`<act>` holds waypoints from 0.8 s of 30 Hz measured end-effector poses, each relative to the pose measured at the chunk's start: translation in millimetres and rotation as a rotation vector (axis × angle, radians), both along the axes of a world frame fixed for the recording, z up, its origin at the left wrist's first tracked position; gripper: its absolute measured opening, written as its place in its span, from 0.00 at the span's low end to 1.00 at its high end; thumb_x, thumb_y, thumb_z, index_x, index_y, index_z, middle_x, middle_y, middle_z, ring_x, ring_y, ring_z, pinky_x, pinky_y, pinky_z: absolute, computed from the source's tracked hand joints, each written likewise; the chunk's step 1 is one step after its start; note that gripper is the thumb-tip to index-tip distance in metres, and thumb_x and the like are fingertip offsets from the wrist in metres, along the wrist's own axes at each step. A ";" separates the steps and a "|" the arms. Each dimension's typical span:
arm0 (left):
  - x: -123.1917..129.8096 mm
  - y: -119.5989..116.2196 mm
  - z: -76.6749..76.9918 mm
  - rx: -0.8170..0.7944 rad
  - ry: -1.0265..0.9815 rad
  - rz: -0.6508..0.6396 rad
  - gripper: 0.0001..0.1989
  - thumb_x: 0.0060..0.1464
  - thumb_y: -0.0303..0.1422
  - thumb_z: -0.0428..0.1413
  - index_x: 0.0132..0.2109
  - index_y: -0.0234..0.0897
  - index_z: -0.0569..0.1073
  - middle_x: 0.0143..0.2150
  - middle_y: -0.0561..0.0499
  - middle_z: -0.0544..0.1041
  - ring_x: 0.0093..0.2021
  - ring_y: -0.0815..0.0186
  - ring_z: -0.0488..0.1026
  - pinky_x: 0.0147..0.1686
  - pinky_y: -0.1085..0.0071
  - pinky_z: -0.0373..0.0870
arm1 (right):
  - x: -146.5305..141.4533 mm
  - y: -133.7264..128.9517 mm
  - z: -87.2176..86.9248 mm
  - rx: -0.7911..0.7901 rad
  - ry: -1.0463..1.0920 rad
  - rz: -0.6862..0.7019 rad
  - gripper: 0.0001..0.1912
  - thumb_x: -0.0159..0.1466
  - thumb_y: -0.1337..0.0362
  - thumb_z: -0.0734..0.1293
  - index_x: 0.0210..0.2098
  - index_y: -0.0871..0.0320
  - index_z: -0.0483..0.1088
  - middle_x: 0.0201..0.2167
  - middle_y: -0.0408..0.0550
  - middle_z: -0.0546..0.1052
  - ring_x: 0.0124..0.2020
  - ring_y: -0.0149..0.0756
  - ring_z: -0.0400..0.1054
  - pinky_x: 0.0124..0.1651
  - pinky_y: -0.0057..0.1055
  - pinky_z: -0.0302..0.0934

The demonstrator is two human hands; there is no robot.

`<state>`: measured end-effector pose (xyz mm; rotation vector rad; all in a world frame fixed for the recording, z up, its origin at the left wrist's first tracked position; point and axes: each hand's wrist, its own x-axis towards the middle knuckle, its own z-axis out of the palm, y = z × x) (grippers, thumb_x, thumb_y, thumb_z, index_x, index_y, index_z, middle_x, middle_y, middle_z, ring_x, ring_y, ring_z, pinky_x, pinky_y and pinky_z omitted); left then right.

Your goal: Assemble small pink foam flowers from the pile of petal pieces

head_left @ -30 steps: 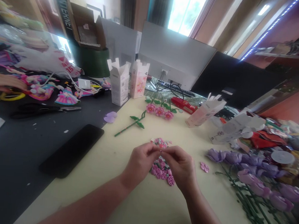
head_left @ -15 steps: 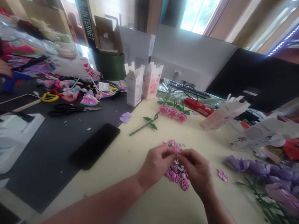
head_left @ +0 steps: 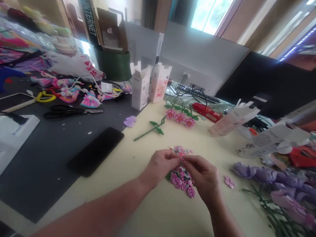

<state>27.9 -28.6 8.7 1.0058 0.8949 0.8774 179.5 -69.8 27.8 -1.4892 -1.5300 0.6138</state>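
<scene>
My left hand (head_left: pixel 161 166) and my right hand (head_left: pixel 204 174) meet fingertip to fingertip over a heap of small pink pieces (head_left: pixel 182 179). Both hands are closed in a pinch, and whatever lies between the fingertips is too small to make out. Beyond them, a green stem with leaves (head_left: pixel 149 131) lies on the pale tabletop (head_left: pixel 114 198). Farther back is a row of pink flowers (head_left: pixel 180 117) with green leaves. A separate pink blossom piece (head_left: pixel 229 182) rests to the right of my right hand.
Purple flowers (head_left: pixel 270 177) with green stems lie at the right. Opened white boxes (head_left: pixel 141 88) stand at the back, others lean at the right. A black phone (head_left: pixel 97 151), black scissors (head_left: pixel 66 112) and a blue glue gun (head_left: pixel 4 77) are at the left.
The whole view has shifted slightly, so things appear a little farther left. Both hands remain pinched together over the pink pieces. Another person's hand at the far left has gone out of view.
</scene>
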 end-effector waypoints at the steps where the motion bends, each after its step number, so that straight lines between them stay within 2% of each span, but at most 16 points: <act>1: -0.1 0.1 -1.1 0.018 0.014 -0.006 0.12 0.47 0.37 0.62 0.34 0.32 0.76 0.29 0.49 0.77 0.30 0.68 0.72 0.33 0.73 0.69 | 0.5 -0.1 0.4 0.011 -0.041 0.004 0.06 0.59 0.62 0.68 0.35 0.55 0.77 0.32 0.46 0.80 0.32 0.36 0.74 0.36 0.30 0.69; 6: -1.9 -1.5 -3.2 0.142 0.148 -0.020 0.12 0.49 0.38 0.60 0.34 0.32 0.77 0.28 0.49 0.77 0.28 0.68 0.71 0.28 0.75 0.66 | 2.7 -1.5 2.2 0.132 -0.292 0.030 0.05 0.60 0.65 0.67 0.34 0.54 0.76 0.30 0.44 0.79 0.28 0.32 0.73 0.32 0.26 0.67; 12: -7.1 -5.8 0.5 0.240 0.281 -0.043 0.11 0.47 0.37 0.59 0.33 0.32 0.78 0.24 0.52 0.75 0.25 0.70 0.69 0.22 0.77 0.62 | 7.4 -4.5 -1.1 0.287 -0.571 0.146 0.07 0.63 0.64 0.64 0.36 0.55 0.75 0.32 0.46 0.79 0.29 0.32 0.74 0.32 0.25 0.67; 17: -9.8 -4.0 -4.7 0.197 0.333 -0.089 0.14 0.45 0.39 0.59 0.33 0.32 0.78 0.24 0.51 0.74 0.24 0.69 0.68 0.20 0.77 0.61 | 9.4 -4.5 -10.0 0.350 -0.689 0.166 0.10 0.65 0.62 0.62 0.36 0.54 0.75 0.33 0.47 0.80 0.30 0.33 0.74 0.33 0.25 0.67; 24: -11.0 -1.9 -6.7 0.117 0.323 -0.134 0.12 0.42 0.38 0.59 0.32 0.33 0.78 0.25 0.50 0.75 0.25 0.69 0.69 0.21 0.76 0.62 | 9.1 -4.8 -11.8 0.376 -0.691 0.202 0.10 0.65 0.63 0.62 0.37 0.54 0.75 0.33 0.45 0.79 0.31 0.31 0.74 0.34 0.24 0.67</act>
